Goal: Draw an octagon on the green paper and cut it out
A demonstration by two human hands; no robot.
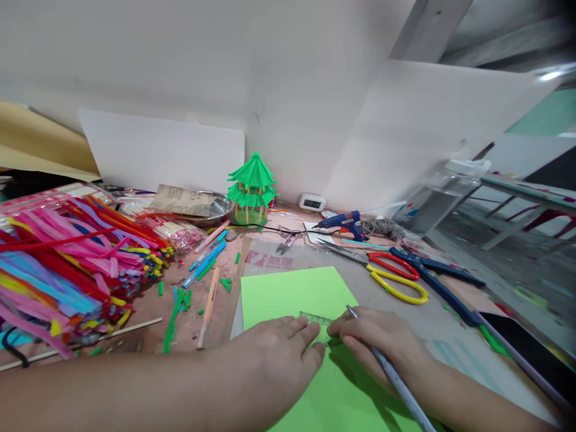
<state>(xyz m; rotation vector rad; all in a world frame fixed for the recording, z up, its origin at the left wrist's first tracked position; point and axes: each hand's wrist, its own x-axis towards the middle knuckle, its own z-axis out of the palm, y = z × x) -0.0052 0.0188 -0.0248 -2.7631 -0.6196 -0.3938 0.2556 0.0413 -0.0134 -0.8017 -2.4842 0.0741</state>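
A bright green sheet of paper (288,294) lies on the work surface, partly covered by both hands. Across it rests a small clear ruler (317,318), mostly hidden under my fingers. My left hand (279,354) lies over the sheet with its fingers stretched onto the ruler's near edge. At the ruler's right end are the fingertips of my right hand (382,336), closed around a grey pen (396,378). One end of the pen sticks up past the knuckles; the other slants towards me. What the right fingertips pinch is hidden.
A green two-tiered pagoda model (252,189) stands behind the sheet. Bundled pipe cleaners (67,258) fill the left. Scissors (396,276), a blue glue gun (344,223), dark blue pliers-like cutters (436,279) and a phone (531,348) lie right. Markers (207,261) lie left of the paper.
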